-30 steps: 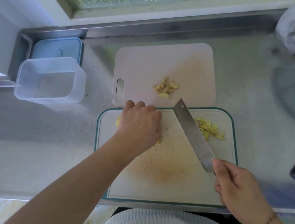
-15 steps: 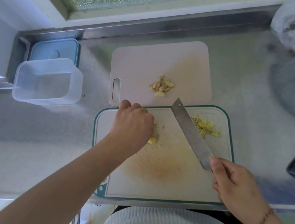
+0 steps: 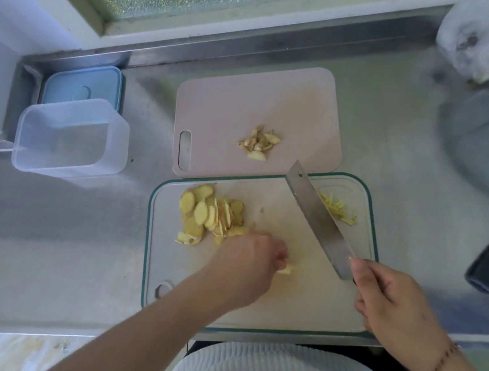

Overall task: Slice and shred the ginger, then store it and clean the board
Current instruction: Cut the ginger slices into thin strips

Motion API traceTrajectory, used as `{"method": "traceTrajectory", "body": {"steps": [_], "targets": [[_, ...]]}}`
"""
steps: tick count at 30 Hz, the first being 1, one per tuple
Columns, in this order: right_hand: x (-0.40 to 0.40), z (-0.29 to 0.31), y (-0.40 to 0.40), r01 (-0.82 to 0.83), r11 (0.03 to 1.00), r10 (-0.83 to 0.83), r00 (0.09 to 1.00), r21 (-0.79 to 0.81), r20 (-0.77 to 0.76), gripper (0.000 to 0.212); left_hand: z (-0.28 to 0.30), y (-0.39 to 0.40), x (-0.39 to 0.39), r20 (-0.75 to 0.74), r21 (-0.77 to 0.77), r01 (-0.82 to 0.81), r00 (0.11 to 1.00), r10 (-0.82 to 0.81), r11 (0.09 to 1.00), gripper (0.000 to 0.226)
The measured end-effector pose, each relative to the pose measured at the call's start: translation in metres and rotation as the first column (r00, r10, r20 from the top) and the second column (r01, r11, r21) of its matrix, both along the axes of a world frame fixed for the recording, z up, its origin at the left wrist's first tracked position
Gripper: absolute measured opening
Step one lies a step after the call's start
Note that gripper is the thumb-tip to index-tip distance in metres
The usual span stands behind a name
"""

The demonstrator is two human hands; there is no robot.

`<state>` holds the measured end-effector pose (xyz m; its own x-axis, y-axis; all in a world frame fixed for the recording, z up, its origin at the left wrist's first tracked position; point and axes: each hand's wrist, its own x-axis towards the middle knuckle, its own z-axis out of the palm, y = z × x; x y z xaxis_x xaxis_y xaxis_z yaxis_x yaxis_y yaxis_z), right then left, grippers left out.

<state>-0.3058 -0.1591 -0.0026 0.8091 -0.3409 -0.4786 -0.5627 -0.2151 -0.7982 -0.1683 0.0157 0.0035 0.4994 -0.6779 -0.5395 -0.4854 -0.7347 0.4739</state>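
Two hands over the green-edged board

Steel worktop (image 3: 48, 232) carries the board (image 3: 306, 307). Right hand (image 3: 392, 304) grips the knife (image 3: 317, 218), blade angled up-left. Left hand (image 3: 251, 260), knuckles up, pinches a ginger piece (image 3: 285, 270) beside the ginger slices (image 3: 210, 213).

The left hand (image 3: 251, 257) is reaching forward on an extended bare forearm, fingers curled downward and pinching. The right hand (image 3: 392, 304), a beaded bracelet at its wrist, is gripping with curled fingers.

Pale yellow ginger slices (image 3: 210, 213) on a green-rimmed white board (image 3: 251, 304) (pink board (image 3: 234, 108) beyond).
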Motion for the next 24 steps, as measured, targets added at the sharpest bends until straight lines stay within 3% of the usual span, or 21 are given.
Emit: {"method": "traceTrajectory", "body": {"steps": [7, 17, 24], "targets": [[0.0, 0.001, -0.002, -0.016, 1.0, 0.016, 1.0, -0.015, 0.004, 0.056, -0.019, 0.005, -0.009, 0.327, -0.153, 0.044, 0.945, 0.008, 0.987, 0.009], [0.0, -0.001, -0.002, -0.007, 1.0, 0.007, 1.0, -0.012, -0.01, 0.05, -0.01, 0.0, -0.018, 0.176, -0.247, -0.108, 0.972, 0.154, 0.963, 0.017], [0.0, 0.001, -0.002, -0.018, 0.999, 0.017, 1.0, -0.029, -0.015, 0.053, -0.028, -0.002, -0.03, 0.358, -0.209, 0.059, 0.933, 0.021, 0.976, 0.019]]}}
